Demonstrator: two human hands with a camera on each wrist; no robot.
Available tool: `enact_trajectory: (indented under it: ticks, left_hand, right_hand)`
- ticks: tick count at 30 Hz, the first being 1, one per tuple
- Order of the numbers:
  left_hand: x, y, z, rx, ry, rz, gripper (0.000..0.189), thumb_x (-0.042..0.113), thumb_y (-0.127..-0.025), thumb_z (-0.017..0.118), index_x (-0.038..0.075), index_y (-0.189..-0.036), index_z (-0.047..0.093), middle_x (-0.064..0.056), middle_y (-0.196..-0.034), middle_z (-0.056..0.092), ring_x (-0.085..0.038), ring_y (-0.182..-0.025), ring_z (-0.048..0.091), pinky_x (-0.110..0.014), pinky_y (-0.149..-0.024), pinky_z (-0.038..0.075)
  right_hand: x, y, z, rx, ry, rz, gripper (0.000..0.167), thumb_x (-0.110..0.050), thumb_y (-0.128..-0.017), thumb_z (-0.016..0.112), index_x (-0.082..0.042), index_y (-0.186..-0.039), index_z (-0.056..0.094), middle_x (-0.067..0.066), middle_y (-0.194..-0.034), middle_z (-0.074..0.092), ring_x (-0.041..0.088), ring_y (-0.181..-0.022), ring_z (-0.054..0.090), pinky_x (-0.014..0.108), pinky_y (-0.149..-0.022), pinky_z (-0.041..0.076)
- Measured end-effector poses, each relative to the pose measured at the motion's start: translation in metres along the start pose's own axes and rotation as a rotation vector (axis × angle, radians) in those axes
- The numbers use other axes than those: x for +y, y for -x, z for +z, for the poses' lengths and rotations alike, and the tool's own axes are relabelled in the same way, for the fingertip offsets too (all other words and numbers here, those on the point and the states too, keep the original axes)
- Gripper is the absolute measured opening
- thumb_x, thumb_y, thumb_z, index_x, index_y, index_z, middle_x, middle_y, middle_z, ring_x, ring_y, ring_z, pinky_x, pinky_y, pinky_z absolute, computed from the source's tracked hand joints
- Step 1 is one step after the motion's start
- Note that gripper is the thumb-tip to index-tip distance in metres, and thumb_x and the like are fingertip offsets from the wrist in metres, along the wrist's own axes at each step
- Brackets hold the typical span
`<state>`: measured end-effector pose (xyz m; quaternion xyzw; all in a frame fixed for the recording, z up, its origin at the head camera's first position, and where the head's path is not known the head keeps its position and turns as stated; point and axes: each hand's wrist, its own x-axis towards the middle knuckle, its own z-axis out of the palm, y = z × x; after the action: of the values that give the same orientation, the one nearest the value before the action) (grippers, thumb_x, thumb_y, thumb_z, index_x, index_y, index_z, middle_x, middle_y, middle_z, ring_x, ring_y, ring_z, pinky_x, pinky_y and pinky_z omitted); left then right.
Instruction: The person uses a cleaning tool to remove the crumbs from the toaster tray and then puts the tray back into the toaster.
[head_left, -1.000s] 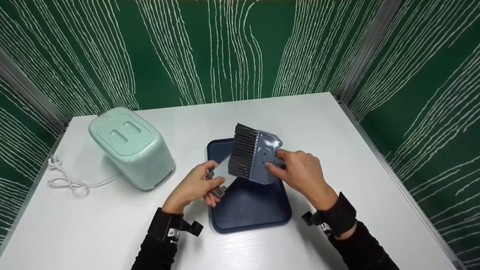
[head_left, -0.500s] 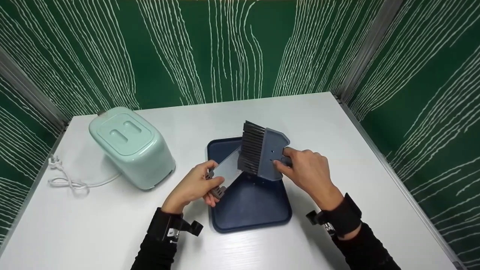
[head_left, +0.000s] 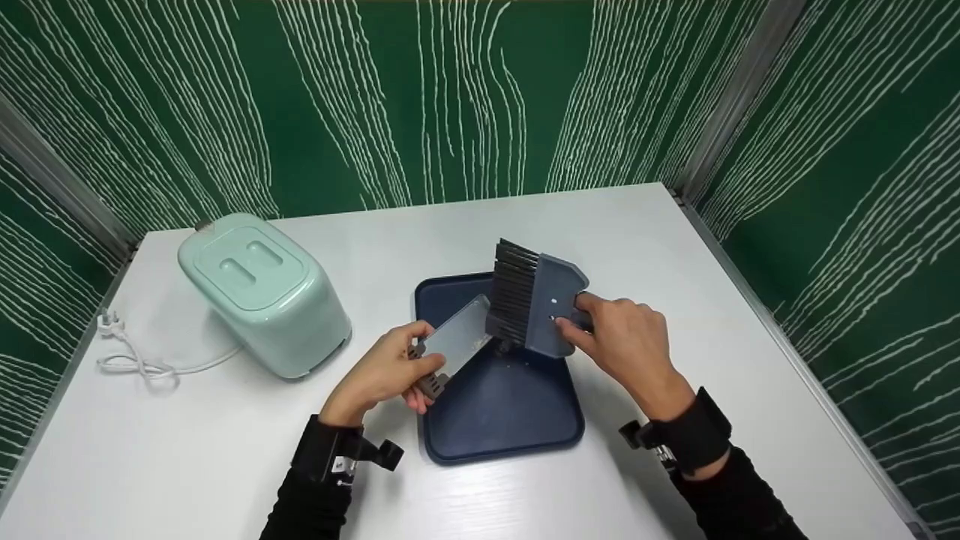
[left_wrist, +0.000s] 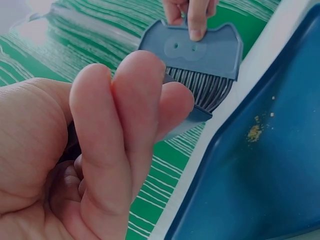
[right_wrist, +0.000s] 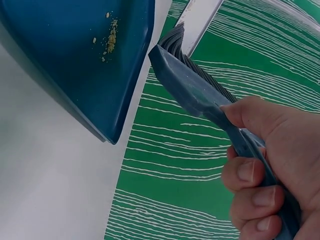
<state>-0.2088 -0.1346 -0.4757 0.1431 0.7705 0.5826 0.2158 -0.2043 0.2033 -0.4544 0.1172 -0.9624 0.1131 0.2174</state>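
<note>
My left hand [head_left: 386, 369] pinches the slotted end of a flat metal crumb tray [head_left: 459, 330], thumb on top. The crumb tray slants over a dark blue tray [head_left: 506, 427] on the table. In my right hand [head_left: 624, 343] is the handle of a blue-grey brush [head_left: 556, 296] with dark bristles [head_left: 513, 296]. Those bristles meet the far end of the crumb tray, bending against it in the right wrist view. Yellowish crumbs [right_wrist: 112, 40] lie in the blue tray. Curled fingers hide much of the crumb tray in the left wrist view.
A mint-green toaster [head_left: 255, 270] stands at the left of the white table [head_left: 187, 457]. Its white cord and plug [head_left: 135, 364] lie beside it. Green walls with white lines [head_left: 480, 97] enclose the back and sides.
The brush has moved right and slightly away from me, along the crumb tray to its far end, uncovering more of its surface. Crumbs now show below. The left hand has barely moved.
</note>
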Motion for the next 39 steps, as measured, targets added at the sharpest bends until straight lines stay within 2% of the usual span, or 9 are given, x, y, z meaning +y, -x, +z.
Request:
enact_trajectory:
  ticks: [6,13,24,31,39]
  left_hand:
    - [0.0,0.001,-0.001,-0.007,-0.006,-0.004,0.022,0.009,-0.102,0.063,-0.001,-0.119,0.052,-0.011,-0.06,0.07,-0.014,-0.042,0.067,-0.031,-0.04,0.057]
    - [0.001,0.002,-0.002,-0.01,-0.012,-0.012,0.017,0.008,-0.103,0.062,0.002,-0.117,0.055,-0.012,-0.063,0.072,-0.015,-0.043,0.068,-0.032,-0.041,0.057]
    - [0.001,0.002,-0.002,-0.004,-0.034,-0.021,0.017,0.009,-0.102,0.064,0.003,-0.115,0.056,-0.011,-0.063,0.071,-0.014,-0.043,0.067,-0.032,-0.042,0.058]
    - [0.001,0.001,-0.003,0.045,-0.041,-0.029,0.016,0.011,-0.1,0.07,0.002,-0.109,0.059,-0.007,-0.062,0.069,-0.013,-0.044,0.068,-0.033,-0.046,0.06]
    - [0.001,0.001,-0.005,0.101,-0.063,-0.023,0.018,0.014,-0.097,0.075,0.002,-0.105,0.064,-0.002,-0.06,0.065,-0.011,-0.041,0.065,-0.027,-0.042,0.055]
  right_hand:
    - [0.002,0.0,0.0,0.011,0.016,-0.006,0.033,-0.039,-0.092,0.084,-0.014,-0.082,0.066,0.001,-0.054,0.048,0.023,-0.047,0.046,0.031,-0.044,0.025]
    - [0.005,0.001,-0.002,0.018,0.023,0.001,0.031,-0.039,-0.091,0.085,-0.013,-0.085,0.069,0.003,-0.055,0.052,0.025,-0.047,0.05,0.033,-0.042,0.028]
    - [0.01,0.001,-0.009,0.047,0.022,0.014,0.035,-0.038,-0.092,0.083,-0.013,-0.08,0.063,0.004,-0.054,0.05,0.025,-0.046,0.048,0.031,-0.043,0.025]
    - [0.01,0.0,-0.015,0.099,-0.049,0.051,0.037,-0.04,-0.092,0.083,-0.012,-0.079,0.062,0.002,-0.053,0.045,0.025,-0.046,0.047,0.031,-0.044,0.024]
    - [-0.001,0.0,-0.016,0.052,-0.203,0.098,0.035,-0.041,-0.093,0.082,-0.013,-0.083,0.063,-0.005,-0.058,0.037,0.02,-0.052,0.045,0.03,-0.05,0.026]
